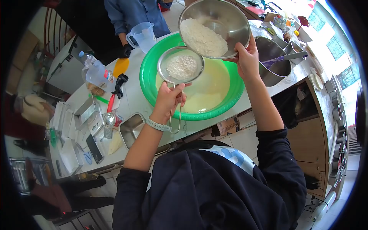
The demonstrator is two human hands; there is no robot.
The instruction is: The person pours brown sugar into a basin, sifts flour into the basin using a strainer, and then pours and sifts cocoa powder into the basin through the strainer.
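Head view: green basin (147, 80) on tabletop (131, 102), pale yellow liquid (207, 90) inside.
Steel bowl (233, 21): white powder (205, 39); right hand's grip (247, 58) closed on its rim, above basin.
Sieve (164, 63): powder, over basin; left hand's grip (168, 99) around its handle.
Bottle label (108, 75): unreadable.

White glare at windows (334, 48), upper right; lower left dim. Fisheye bends counter (131, 100), corners black; my right hand (247, 56) fairly sharp.
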